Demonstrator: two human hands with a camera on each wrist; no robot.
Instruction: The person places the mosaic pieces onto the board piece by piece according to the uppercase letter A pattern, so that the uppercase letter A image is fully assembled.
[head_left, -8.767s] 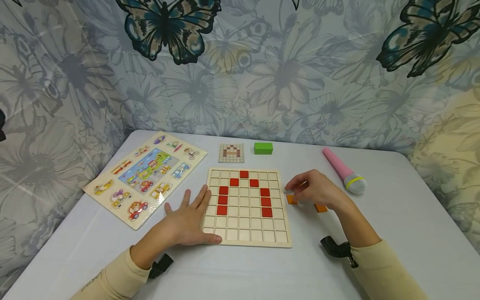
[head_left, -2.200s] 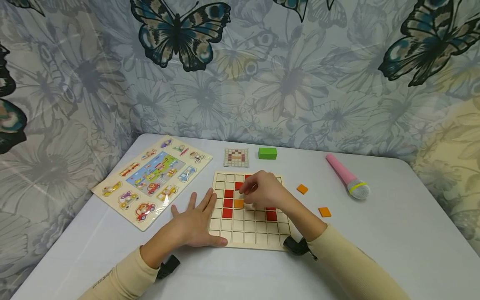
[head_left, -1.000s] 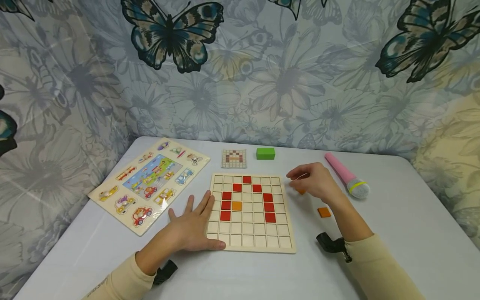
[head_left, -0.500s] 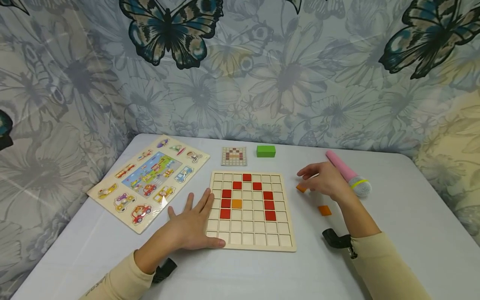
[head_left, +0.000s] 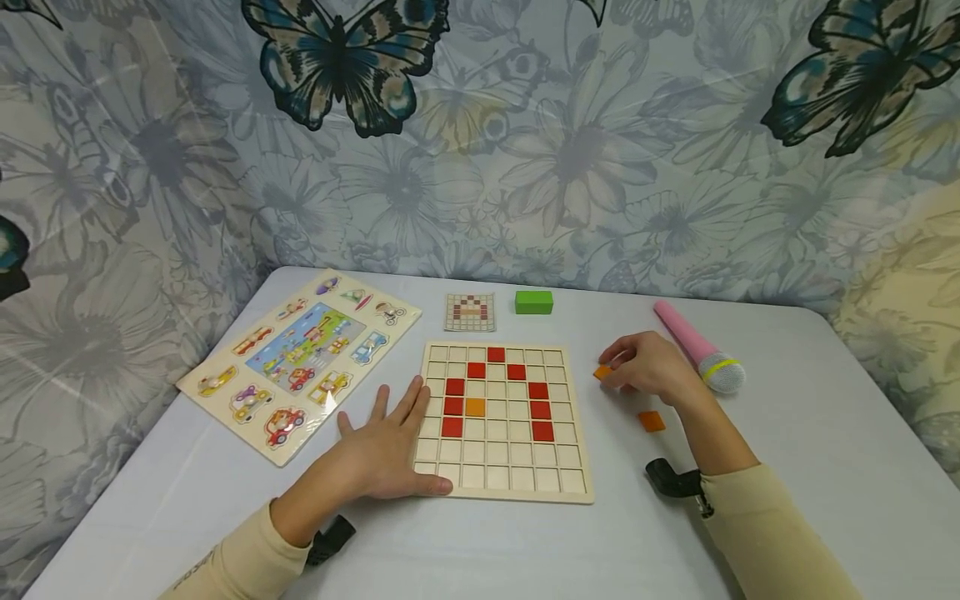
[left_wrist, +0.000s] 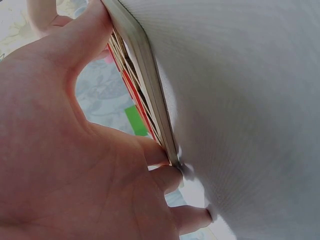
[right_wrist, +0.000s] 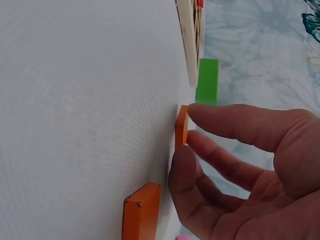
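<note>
My left hand [head_left: 386,454] lies spread along the left edge of a wooden grid board [head_left: 513,491], its thumb on the near corner; the left wrist view shows that hand [left_wrist: 85,150] against the board's side. Several red square tiles [head_left: 540,410] and one orange square tile [head_left: 475,407] sit in the grid. Right of the board, my right hand [head_left: 648,367] pinches a loose orange tile [head_left: 601,372] on the table; in the right wrist view, fingertips touch opposite ends of that orange tile [right_wrist: 181,125]. Another orange tile [head_left: 651,422] lies nearer me, below that hand.
Behind the board are a small pattern card [head_left: 470,312] and a green block [head_left: 533,302]. A picture puzzle board [head_left: 300,367] lies to the left. A pink toy microphone [head_left: 697,346] lies right of my right hand. The patterned backdrop [head_left: 555,167] closes the table's far side.
An orange tile has been placed in the grid since the oldest frame. My right hand has gone from the board back to the right and closed its fingertips on another tile. The left hand stays put.
</note>
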